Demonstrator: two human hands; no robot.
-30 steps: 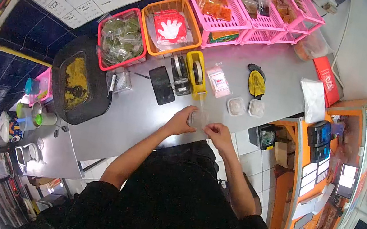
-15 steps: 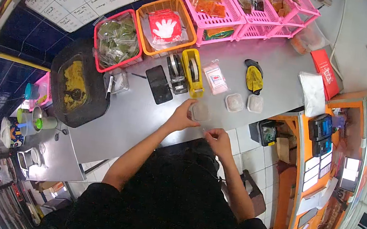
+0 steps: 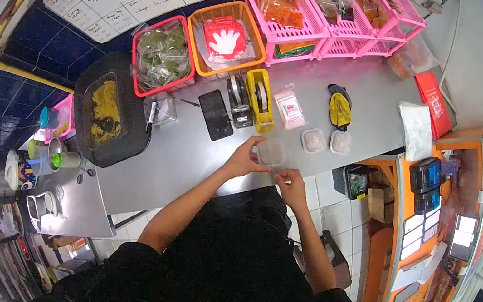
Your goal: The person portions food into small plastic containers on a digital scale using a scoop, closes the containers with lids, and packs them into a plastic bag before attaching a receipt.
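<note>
Steel counter (image 3: 141, 182) first, the broadest thing from where I stand; the person works at its front edge, presumably to keep the elbows low and close.

Pink racks (image 3: 310, 37) along the back, packets sorted tier by tier, likely so each kind can be seen at a glance. Black pan (image 3: 84, 129) at the left end, yellow stuff inside, apart from the small goods. Orange basket (image 3: 194, 39) against the wall, holding red packets with a white hand print.

Yellow tape dispenser (image 3: 266, 121) beside a black one, mouth toward the person: handy placing, I judge, for pulling tape with little reach.

Left hand (image 3: 246, 161): thumb and fingers curled round the side of a clear tub (image 3: 271, 153), held above the counter edge, top surface exposed, which seems to leave it reachable for the other hand.

Right hand (image 3: 292, 189): just beside the tub's near edge, fingertips drawn together; whether something thin lies between them, I cannot tell.

Two smaller-looking tubs (image 3: 313, 141) sit right of it, side by side.
</note>
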